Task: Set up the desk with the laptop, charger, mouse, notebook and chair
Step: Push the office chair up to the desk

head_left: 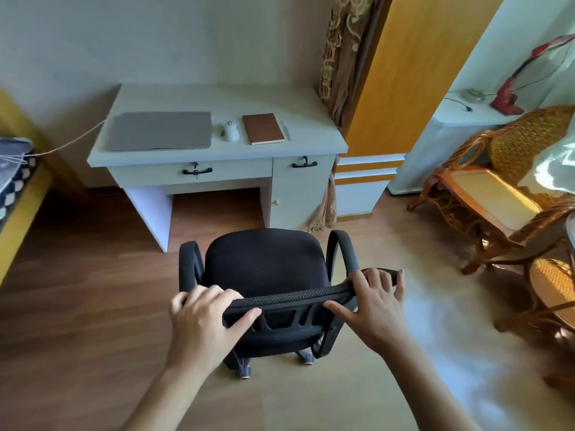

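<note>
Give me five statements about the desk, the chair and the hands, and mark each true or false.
1. Both hands, left and right, grip the top of the black office chair backrest. True.
2. The laptop is open. False: its lid is closed flat.
3. The white mouse lies between the laptop and the brown notebook. True.
4. The chair is tucked under the desk. False: it stands on the floor, short of the desk.
5. A cable runs off the desk's left edge. True.

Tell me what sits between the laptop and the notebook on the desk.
Head view: a small white mouse lies between the closed laptop and the brown notebook.
</note>
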